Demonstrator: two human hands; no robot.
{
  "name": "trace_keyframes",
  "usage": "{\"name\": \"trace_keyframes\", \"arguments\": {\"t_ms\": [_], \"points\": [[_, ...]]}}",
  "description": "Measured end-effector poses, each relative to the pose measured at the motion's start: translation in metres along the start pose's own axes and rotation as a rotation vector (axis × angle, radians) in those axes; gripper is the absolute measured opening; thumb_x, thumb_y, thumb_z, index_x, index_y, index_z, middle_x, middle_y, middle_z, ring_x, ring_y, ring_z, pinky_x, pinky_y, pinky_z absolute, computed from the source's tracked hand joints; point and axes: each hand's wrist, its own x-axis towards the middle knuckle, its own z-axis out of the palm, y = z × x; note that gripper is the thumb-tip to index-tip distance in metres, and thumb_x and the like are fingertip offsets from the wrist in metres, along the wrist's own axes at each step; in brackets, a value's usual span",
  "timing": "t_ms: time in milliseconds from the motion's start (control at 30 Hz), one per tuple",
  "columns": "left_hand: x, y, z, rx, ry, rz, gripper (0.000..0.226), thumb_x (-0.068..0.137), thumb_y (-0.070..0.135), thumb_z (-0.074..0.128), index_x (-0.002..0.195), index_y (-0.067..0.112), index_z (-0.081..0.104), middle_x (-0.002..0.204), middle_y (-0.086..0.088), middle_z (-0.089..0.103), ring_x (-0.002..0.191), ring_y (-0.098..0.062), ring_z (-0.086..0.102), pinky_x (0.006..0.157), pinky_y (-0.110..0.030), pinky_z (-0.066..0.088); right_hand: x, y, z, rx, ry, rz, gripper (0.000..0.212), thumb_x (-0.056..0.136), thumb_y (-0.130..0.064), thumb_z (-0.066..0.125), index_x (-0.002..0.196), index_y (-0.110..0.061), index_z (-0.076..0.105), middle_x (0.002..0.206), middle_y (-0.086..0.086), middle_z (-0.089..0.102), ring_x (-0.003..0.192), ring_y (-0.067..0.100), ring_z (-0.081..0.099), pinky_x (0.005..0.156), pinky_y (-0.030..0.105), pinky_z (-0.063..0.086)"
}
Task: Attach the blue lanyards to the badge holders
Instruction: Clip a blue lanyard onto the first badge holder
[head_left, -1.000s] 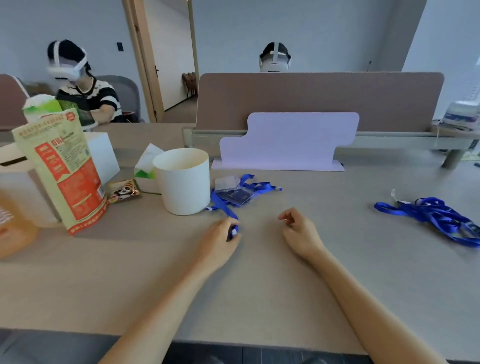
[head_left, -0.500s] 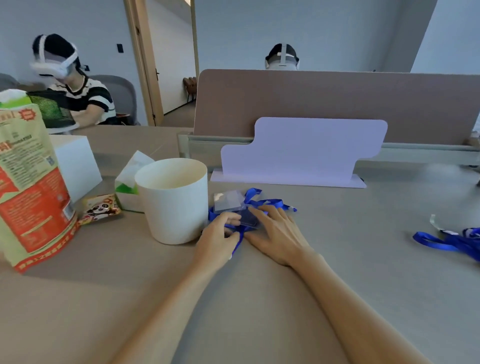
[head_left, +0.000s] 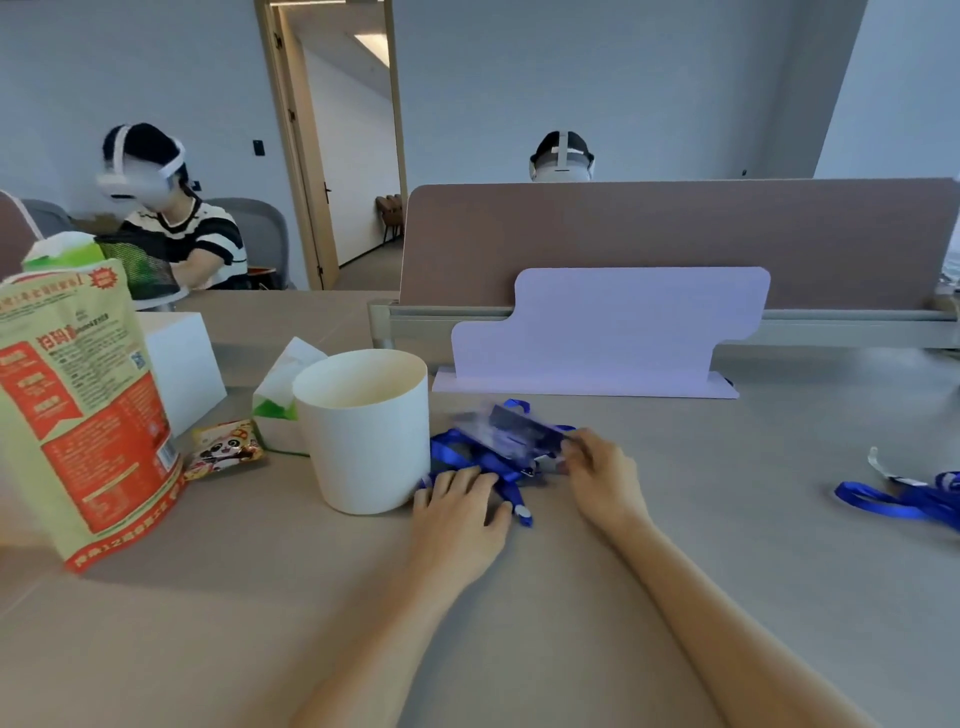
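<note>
A tangle of blue lanyards (head_left: 457, 453) lies on the table just right of the white cup. Clear badge holders (head_left: 511, 431) sit blurred on top of it. My right hand (head_left: 602, 475) pinches the right edge of a badge holder and lifts it a little off the pile. My left hand (head_left: 460, 512) rests flat on the lanyard straps, fingers spread, beside a metal clip (head_left: 524, 512). A second bunch of blue lanyards (head_left: 904, 499) lies far right on the table.
A white cup (head_left: 363, 431) stands directly left of my left hand. Further left are a tissue pack (head_left: 283, 405), a panda snack packet (head_left: 226, 449), a white box (head_left: 179, 364) and a red-and-cream bag (head_left: 78, 410). A lilac stand (head_left: 613, 332) and divider close off the back. Two people sit beyond.
My right hand went from lying flat on the pile to pinching a badge holder and pulling it right. My left hand flattened onto the straps. The view tilted upward.
</note>
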Motion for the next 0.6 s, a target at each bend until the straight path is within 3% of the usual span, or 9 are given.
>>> {"name": "trace_keyframes", "arguments": {"t_ms": [100,200,300,400,467,533,600], "points": [[-0.001,0.002,0.0,0.041,0.011,-0.037,0.05,0.091,0.046,0.027,0.136,0.031,0.043,0.145,0.013,0.041,0.133,-0.014,0.034,0.106,-0.033,0.023,-0.01,0.002,-0.016,0.398,0.045,0.177,0.018,0.1,-0.016,0.049,0.089,-0.013,0.062,0.08,0.006,0.073,0.07,0.013,0.073,0.078,0.037,0.056],[0.0,0.001,0.002,0.055,0.041,-0.03,0.044,0.094,0.039,0.029,0.133,0.029,0.046,0.142,0.011,0.044,0.131,-0.016,0.036,0.105,-0.033,0.024,-0.024,0.0,-0.033,0.693,-0.01,0.258,0.019,0.1,-0.011,0.05,0.088,-0.007,0.063,0.086,0.01,0.067,0.061,0.013,0.067,0.075,0.032,0.056],[0.003,0.0,-0.002,-0.048,0.065,-0.071,0.03,0.094,0.028,0.04,0.119,0.019,0.053,0.129,0.003,0.053,0.124,-0.02,0.044,0.101,-0.033,0.03,-0.038,0.0,-0.051,0.983,-0.059,0.325,0.008,0.094,0.001,0.053,0.09,-0.004,0.058,0.09,0.011,0.071,0.075,0.021,0.072,0.084,0.036,0.057],[0.001,-0.003,-0.011,-0.224,0.181,-0.057,0.014,0.086,0.017,0.053,0.098,0.011,0.051,0.108,-0.003,0.052,0.101,-0.026,0.052,0.081,-0.034,0.042,-0.047,-0.001,-0.058,1.105,-0.15,0.354,0.015,0.088,0.007,0.055,0.101,-0.001,0.057,0.099,0.011,0.072,0.094,0.03,0.072,0.09,0.039,0.057],[-0.004,-0.004,-0.015,-0.223,0.229,0.125,0.025,0.08,0.015,0.06,0.104,0.013,0.053,0.114,-0.001,0.051,0.103,-0.022,0.051,0.078,-0.033,0.044,-0.049,-0.003,-0.059,1.17,-0.187,0.372,0.015,0.089,0.008,0.052,0.097,-0.003,0.056,0.098,0.009,0.071,0.102,0.033,0.07,0.091,0.039,0.056],[-0.009,-0.001,-0.016,-0.165,0.166,0.324,0.045,0.082,0.021,0.06,0.126,0.021,0.05,0.134,0.006,0.045,0.121,-0.014,0.043,0.093,-0.031,0.041,-0.05,-0.005,-0.06,1.252,-0.19,0.393,0.014,0.089,0.008,0.049,0.092,-0.005,0.054,0.09,0.006,0.071,0.107,0.035,0.068,0.093,0.04,0.054],[-0.009,0.002,-0.012,-0.131,0.009,0.376,0.053,0.092,0.032,0.052,0.143,0.031,0.037,0.151,0.015,0.03,0.138,-0.006,0.026,0.106,-0.028,0.028,-0.051,-0.009,-0.062,1.275,-0.148,0.406,0.015,0.09,0.007,0.048,0.092,-0.006,0.055,0.085,0.005,0.072,0.105,0.032,0.069,0.094,0.039,0.053]]}}
